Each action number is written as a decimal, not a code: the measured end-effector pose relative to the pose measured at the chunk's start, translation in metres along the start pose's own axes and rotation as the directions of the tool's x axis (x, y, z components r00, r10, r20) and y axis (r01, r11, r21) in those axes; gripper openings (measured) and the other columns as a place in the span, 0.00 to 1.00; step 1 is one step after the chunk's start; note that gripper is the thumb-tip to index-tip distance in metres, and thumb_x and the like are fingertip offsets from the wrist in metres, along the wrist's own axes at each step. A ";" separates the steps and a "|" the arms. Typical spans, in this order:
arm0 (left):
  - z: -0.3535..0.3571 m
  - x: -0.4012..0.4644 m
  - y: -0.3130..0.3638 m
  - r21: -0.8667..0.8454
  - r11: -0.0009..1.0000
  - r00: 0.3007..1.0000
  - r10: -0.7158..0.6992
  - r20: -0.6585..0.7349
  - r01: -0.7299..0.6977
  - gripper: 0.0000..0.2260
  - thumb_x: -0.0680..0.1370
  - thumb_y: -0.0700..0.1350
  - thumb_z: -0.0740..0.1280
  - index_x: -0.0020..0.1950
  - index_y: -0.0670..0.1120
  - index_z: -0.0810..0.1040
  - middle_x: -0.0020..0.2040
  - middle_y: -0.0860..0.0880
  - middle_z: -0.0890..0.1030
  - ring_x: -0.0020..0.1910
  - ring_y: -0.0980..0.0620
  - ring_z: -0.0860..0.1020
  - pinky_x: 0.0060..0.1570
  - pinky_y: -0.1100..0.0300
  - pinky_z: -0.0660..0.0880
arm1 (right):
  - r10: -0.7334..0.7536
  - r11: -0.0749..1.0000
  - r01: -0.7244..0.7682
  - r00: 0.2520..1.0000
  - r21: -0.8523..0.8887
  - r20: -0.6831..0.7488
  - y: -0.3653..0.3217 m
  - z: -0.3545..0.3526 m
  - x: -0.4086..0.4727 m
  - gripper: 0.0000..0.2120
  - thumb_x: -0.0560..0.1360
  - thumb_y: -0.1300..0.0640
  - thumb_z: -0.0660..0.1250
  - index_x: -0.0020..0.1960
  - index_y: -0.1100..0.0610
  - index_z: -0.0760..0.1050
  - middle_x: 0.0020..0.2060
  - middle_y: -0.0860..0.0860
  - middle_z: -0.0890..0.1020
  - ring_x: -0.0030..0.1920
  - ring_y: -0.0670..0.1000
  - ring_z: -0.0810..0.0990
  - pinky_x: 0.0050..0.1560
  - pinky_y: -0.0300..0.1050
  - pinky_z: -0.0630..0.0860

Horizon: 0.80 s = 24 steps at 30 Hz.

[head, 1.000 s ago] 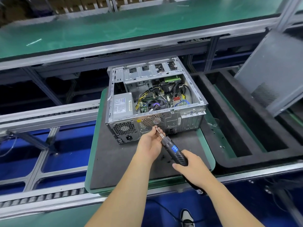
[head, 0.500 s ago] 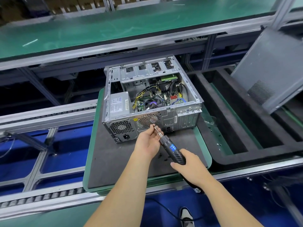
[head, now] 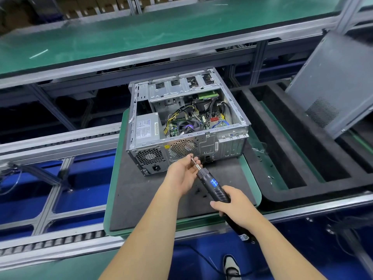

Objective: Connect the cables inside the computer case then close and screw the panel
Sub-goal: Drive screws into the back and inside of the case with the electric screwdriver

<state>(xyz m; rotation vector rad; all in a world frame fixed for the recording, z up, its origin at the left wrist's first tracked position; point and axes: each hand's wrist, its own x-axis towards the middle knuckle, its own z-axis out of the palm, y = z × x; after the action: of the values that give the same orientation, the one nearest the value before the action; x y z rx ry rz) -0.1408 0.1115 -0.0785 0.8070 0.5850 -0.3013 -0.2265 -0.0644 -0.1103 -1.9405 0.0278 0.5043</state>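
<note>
Right hand (head: pixel 235 207) is wrapped firmly round the grip of the black electric screwdriver (head: pixel 215 186), its small blue display lit and facing up, its body angled up and away toward the case. Left hand (head: pixel 181 174) is up at the business end, fingertips curled in and pinching the thin metal bit (head: pixel 194 161) near its tip; whether a screw sits there I cannot tell, it is too small to make out. The bit's tip hovers just in front of the rear face of the computer case (head: pixel 181 126), below the round fan grille, not plainly touching the metal. The case lies on its side on a dark foam mat (head: pixel 141 190) set on a green-edged pallet (head: pixel 113 178), open side up, with the power supply on the left and yellow, black and blue cables (head: pixel 181 116) tangled over the board and the cooler fan. A few small dark screws (head: pixel 198 191) lie loose on the mat between the two forearms. Off to the right, well apart from the case, the grey side panel (head: pixel 333 83) leans tilted, its mesh vent showing, over a black foam tray (head: pixel 298 164). Behind it all runs the green bench (head: pixel 141 33), with roller conveyor rails (head: pixel 56 142) on the left, and a shoe (head: pixel 231 265) shows on the blue floor below.
</note>
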 end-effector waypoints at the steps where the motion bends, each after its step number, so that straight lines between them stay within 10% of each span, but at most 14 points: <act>1: 0.000 0.000 0.001 0.025 1.000 1.000 0.008 0.001 -0.008 0.08 0.84 0.39 0.58 0.49 0.41 0.74 0.41 0.44 0.77 0.40 0.48 0.76 0.47 0.54 0.76 | 0.017 0.999 -0.018 0.999 0.050 0.032 -0.003 -0.001 -0.001 0.10 0.73 0.52 0.74 0.46 0.54 0.74 0.29 0.49 0.80 0.27 0.47 0.76 0.32 0.44 0.76; 10: -0.002 0.000 0.005 -0.160 0.987 0.993 -0.012 0.117 0.031 0.09 0.83 0.38 0.59 0.49 0.37 0.77 0.43 0.41 0.81 0.44 0.44 0.80 0.51 0.50 0.77 | 0.069 0.889 -0.168 0.969 0.426 0.236 -0.022 0.002 -0.009 0.07 0.72 0.50 0.74 0.43 0.48 0.76 0.34 0.57 0.79 0.27 0.56 0.76 0.29 0.46 0.74; 24: 0.011 -0.008 0.012 -0.037 0.999 0.997 -0.033 0.066 0.035 0.08 0.83 0.41 0.61 0.50 0.38 0.78 0.46 0.41 0.82 0.45 0.45 0.81 0.50 0.50 0.78 | 0.076 0.784 -0.276 0.932 0.557 0.355 -0.033 0.000 -0.017 0.19 0.74 0.50 0.75 0.57 0.57 0.71 0.37 0.58 0.79 0.30 0.57 0.77 0.34 0.52 0.80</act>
<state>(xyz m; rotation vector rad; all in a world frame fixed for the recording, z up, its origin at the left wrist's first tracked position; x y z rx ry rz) -0.1376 0.1116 -0.0604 0.7479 0.5424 -0.3454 -0.2340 -0.0542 -0.0756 -1.2175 0.1523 0.8209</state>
